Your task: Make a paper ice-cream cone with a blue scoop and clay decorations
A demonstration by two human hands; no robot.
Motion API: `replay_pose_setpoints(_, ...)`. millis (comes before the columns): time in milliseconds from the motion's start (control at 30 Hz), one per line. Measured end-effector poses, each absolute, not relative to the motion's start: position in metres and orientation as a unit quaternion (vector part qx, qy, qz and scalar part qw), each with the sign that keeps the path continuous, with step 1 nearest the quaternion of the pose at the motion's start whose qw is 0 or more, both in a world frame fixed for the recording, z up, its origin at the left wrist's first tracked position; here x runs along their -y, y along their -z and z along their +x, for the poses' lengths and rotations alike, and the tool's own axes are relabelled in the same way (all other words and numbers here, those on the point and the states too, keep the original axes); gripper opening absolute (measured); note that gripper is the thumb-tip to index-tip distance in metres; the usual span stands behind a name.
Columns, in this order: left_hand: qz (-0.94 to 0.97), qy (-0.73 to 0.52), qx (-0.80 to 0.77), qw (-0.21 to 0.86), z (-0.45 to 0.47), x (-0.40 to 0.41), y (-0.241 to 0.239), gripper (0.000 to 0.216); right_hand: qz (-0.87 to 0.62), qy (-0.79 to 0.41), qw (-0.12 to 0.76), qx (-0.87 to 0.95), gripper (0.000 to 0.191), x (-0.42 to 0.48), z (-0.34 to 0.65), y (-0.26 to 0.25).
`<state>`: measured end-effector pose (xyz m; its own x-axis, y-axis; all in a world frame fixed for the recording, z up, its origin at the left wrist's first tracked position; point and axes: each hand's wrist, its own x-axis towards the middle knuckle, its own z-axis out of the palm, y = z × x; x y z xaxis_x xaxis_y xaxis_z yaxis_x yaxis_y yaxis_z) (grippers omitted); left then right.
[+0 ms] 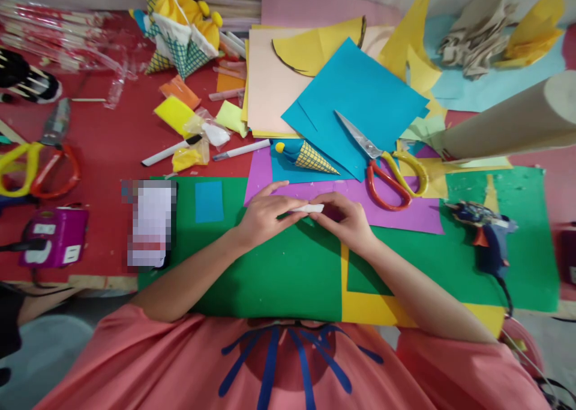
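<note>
A small white strip [310, 208], perhaps soft clay or foam, is stretched level between my hands over the green sheet [270, 284]. My left hand [266, 214] pinches its left end between thumb and fingers, the index finger raised. My right hand [344, 221] closes thumb and fingertips on the other end. Just beyond my hands lies a small cone [315, 158] in yellow check with a blue top and a yellow ball. Scissors [382, 164] with red and yellow handles rest spread on the blue sheet [355, 98] and the purple sheet [405, 215].
A glue gun [490, 242] lies at right, near a thick pale tube [513, 122]. At left are a phone [152, 224], a purple power box [54, 236] and other scissors [40, 164]. Markers [243, 150] and clay-like packets [175, 114] lie behind, beside a decorated cone bundle [184, 32].
</note>
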<state>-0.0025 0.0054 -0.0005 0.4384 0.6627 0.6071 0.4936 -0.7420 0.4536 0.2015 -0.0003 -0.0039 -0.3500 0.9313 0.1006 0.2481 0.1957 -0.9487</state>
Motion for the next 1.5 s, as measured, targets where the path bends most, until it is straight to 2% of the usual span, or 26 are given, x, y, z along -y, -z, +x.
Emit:
replay_pose_setpoints(133, 0.834, -0.41, -0.352, 0.109, -0.0021, -0.006, -0.0014, 0.007, -0.424, -0.479, 0.374, 0.672, 0.027, 0.0003, 0.2017, 0.0041)
replay_pose_setpoints(200, 0.834, -0.409, -0.351, 0.118, -0.0025, -0.0062, -0.0022, 0.007, -0.425, -0.472, 0.378, 0.674, 0.024, -0.0001, 0.2014, 0.0035)
replay_pose_setpoints(367, 0.845, -0.394, -0.342, 0.112, -0.0037, -0.0058, -0.0018, 0.025, -0.448, -0.467, 0.377, 0.663, 0.018, -0.0008, 0.2007, 0.0018)
replay_pose_setpoints(500, 0.85, -0.386, -0.347, 0.085, -0.0032, -0.0046, 0.0007, 0.015, -0.44, -0.477, 0.378, 0.66, 0.018, -0.001, 0.2007, 0.0018)
replay_pose_setpoints(633, 0.852, -0.393, -0.342, 0.061, -0.0029, -0.0038, 0.0034, 0.012, -0.409, -0.481, 0.381, 0.676, 0.028, -0.0015, 0.2013, 0.0034)
replay_pose_setpoints(733, 0.851, -0.395, -0.338, 0.069, -0.003, -0.0043, 0.0036, 0.009, -0.393, -0.453, 0.383, 0.703, 0.021, -0.0018, 0.2015, 0.0035)
replay_pose_setpoints(900, 0.851, -0.394, -0.336, 0.084, -0.0026, -0.0059, 0.0003, 0.026, -0.438, -0.445, 0.379, 0.683, 0.017, -0.0008, 0.2013, 0.0016)
replay_pose_setpoints(1067, 0.853, -0.389, -0.343, 0.067, -0.0013, -0.0058, 0.0009, 0.013, -0.442, -0.465, 0.374, 0.67, 0.018, -0.0006, 0.2015, 0.0025)
replay_pose_setpoints(1200, 0.853, -0.384, -0.348, 0.059, -0.0018, -0.0048, 0.0042, 0.011, -0.406, -0.463, 0.374, 0.693, 0.028, -0.0021, 0.2018, 0.0047)
replay_pose_setpoints(1267, 0.853, -0.384, -0.347, 0.067, -0.0025, -0.0046, 0.0056, 0.011, -0.39, -0.445, 0.381, 0.711, 0.024, -0.0029, 0.2018, 0.0048)
replay_pose_setpoints(1367, 0.85, -0.389, -0.346, 0.084, -0.0033, -0.0049, 0.0061, 0.014, -0.388, -0.428, 0.383, 0.721, 0.016, -0.0034, 0.2017, 0.0029)
replay_pose_setpoints(1500, 0.844, -0.397, -0.347, 0.098, -0.0032, -0.0057, 0.0044, 0.028, -0.427, -0.435, 0.367, 0.703, 0.017, -0.0024, 0.2016, -0.0002)
